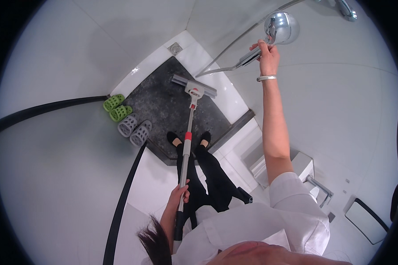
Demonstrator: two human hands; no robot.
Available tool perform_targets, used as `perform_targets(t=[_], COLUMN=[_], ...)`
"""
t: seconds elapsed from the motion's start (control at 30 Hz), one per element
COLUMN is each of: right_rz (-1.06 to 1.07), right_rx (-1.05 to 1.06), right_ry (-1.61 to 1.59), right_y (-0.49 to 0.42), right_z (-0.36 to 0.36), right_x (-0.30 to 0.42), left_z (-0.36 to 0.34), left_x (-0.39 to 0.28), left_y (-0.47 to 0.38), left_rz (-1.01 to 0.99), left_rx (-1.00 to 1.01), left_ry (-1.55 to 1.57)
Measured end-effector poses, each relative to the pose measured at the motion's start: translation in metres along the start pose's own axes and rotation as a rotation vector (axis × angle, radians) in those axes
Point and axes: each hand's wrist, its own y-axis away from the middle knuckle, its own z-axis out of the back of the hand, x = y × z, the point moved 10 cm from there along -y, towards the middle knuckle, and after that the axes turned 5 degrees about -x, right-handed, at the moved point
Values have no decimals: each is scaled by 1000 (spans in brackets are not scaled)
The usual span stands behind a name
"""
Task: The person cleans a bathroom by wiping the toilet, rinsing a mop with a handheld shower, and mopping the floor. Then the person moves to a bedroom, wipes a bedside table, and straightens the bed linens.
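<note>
My left hand (180, 193) is closed around the silver pole (184, 167) of a mop, below its red collar. The mop's grey and white head (194, 86) is over the dark stone shower floor (159, 92), ahead of my black shoes. My right hand (268, 56) is raised with the arm outstretched, gripping the handle of a chrome hand shower (282, 28). A metal hose (220, 70) hangs from that handle, loops down near the floor's white border and runs up along the wall. No water is visible coming from the shower head.
Green clogs (114, 106) and grey clogs (135, 129) line the left side, by black-edged panels (122, 202). A floor drain (175, 48) sits in the far corner. A raised dark sill (230, 131) crosses at right. A chrome fixture (346, 10) and metal bar (321, 188) project from the right wall.
</note>
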Motion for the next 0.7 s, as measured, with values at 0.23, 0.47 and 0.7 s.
perform_targets(t=[0.23,0.47,0.7], right_rz=[63,1,-81], right_rx=[-19,4,170], right_ry=[-93,-8,157], right_y=[-4,-49,-50], right_z=[-1,-17,-53], right_x=[6,-3,-24], left_z=[11,10,11], left_x=[3,-2,-3], left_y=[-4,-3,-3], left_rz=[-3,1,7], left_rx=[-35,-49,-78], left_ry=[-92,-123,-189])
